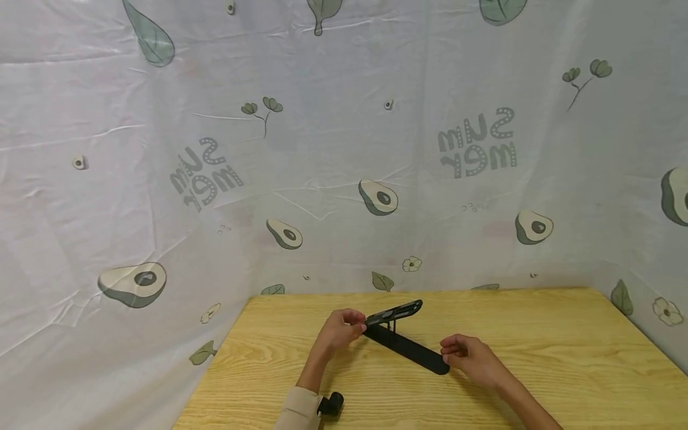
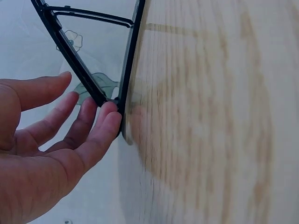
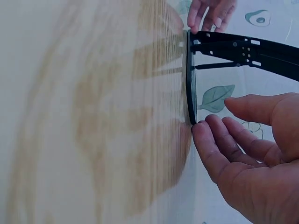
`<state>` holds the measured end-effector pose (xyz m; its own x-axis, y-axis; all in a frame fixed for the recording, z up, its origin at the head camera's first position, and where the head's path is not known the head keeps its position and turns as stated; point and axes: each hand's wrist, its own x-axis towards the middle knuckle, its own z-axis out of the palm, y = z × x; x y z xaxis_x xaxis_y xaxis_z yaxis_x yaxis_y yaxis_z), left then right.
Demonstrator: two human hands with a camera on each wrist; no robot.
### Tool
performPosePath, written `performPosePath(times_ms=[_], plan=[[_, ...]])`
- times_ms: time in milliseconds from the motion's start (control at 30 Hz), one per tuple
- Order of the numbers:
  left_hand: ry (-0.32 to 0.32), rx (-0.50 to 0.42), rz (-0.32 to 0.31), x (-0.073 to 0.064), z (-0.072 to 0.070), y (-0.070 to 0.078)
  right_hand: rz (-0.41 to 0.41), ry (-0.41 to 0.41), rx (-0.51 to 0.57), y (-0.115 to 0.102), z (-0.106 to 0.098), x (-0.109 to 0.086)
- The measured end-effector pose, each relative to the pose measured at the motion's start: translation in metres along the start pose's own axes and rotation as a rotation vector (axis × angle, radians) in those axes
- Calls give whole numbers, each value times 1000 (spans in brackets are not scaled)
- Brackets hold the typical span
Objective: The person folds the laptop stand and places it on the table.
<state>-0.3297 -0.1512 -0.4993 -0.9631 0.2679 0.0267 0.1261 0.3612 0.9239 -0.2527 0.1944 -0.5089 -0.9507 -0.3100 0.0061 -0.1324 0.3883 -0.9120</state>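
Head view shows a black folding stand [image 1: 403, 346] near the middle of the wooden table [image 1: 537, 334], with its long base [image 1: 419, 353] running from the far left to the near right. The base lies flat, I think so that the raised upper arm [image 1: 408, 309] has a firm footing, and a thin strut [image 1: 394, 326] between the two parts seems to hold this arm up at a slant. The left hand [image 1: 341, 328] is at the far left end, where both parts join, and the right hand [image 1: 472, 358] is at the near right end of the base; such a placing, one hand for each end, probably steadies the stand without loading it. Neither hand makes a closed grip. Left wrist view shows the fingertips touching the joined end, while the thumb is well apart from it. On the right, the fingers are softly bent and their tips touch the rounded end of the base (the thumb, again, is free), so the hold looks light, not a pinch.
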Motion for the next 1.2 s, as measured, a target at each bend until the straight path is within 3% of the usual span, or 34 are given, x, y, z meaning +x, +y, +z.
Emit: performPosePath(times_ms=[467, 867, 1200], plan=[[-22, -28, 4, 12, -1, -2, 14, -9, 17, -7, 4, -3], [-35, 12, 29, 13, -2, -4, 46, 16, 3, -10, 13, -6], [-38, -36, 29, 19, 2, -6, 48, 4, 7, -14, 19, -10]])
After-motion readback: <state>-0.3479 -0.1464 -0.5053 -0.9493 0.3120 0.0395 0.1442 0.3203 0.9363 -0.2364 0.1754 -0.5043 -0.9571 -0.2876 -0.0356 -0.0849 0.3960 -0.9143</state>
